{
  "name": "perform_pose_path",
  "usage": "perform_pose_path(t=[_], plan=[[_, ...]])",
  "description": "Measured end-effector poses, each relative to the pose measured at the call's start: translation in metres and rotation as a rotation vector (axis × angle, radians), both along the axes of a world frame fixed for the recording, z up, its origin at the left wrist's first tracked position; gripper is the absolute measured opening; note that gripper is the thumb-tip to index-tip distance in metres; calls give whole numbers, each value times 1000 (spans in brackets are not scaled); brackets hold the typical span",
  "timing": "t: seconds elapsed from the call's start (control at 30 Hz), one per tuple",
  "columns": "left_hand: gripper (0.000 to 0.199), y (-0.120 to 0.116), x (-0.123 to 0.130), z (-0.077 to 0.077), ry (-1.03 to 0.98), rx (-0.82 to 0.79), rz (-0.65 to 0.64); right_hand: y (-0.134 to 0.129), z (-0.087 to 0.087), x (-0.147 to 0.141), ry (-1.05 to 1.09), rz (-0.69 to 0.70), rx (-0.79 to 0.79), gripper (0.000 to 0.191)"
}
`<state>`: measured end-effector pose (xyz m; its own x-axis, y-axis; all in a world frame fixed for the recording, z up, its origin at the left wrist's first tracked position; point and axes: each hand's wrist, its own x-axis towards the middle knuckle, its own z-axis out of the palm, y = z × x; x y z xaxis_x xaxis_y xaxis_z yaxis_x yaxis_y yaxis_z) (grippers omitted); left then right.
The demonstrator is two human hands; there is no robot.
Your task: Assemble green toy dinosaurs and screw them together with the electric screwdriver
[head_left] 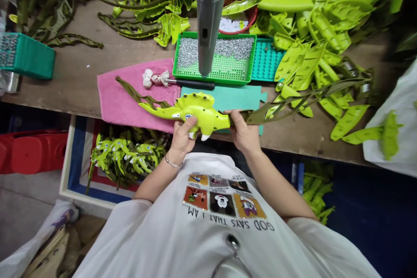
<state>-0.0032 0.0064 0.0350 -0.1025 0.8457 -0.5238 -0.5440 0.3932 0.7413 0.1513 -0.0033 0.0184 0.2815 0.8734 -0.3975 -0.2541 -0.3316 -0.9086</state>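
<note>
Across the front of the bench I hold a lime-green toy dinosaur (205,115) with a blue-and-white eye, a dotted crest and white-tipped feet. Closed around its underside near the eye and legs is my left hand (183,138). My right hand (244,134) grips the narrow end, where a long dark olive piece (280,110) runs off to the right. Another slim olive strip (130,91) shows behind the snout at the left. Beneath the toy lie a pink cloth (114,100) and a teal foam mat (241,95). Behind it rests a black-handled tool (195,84), its tip by a bundle of white cloth.
A grey powered screwdriver (210,30) hangs over a green tray (211,77) of small screws. Lime plastic shells (302,21) are heaped at the back right. A red basket (254,15) holds white pieces. Below left, a box (70,160) holds several similar toys.
</note>
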Motion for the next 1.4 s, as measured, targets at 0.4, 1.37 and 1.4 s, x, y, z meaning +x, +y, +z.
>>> perform_pose_path(t=[0.4, 1.37, 1.4], plan=[[58, 6, 9, 6, 39, -81, 29, 10, 10, 8, 253, 58, -89, 56], [56, 8, 2, -5, 8, 157, -20, 32, 18, 171, -766, -230, 204, 17], [59, 8, 3, -6, 9, 126, 6, 43, 19, 196, -971, -261, 172, 21]])
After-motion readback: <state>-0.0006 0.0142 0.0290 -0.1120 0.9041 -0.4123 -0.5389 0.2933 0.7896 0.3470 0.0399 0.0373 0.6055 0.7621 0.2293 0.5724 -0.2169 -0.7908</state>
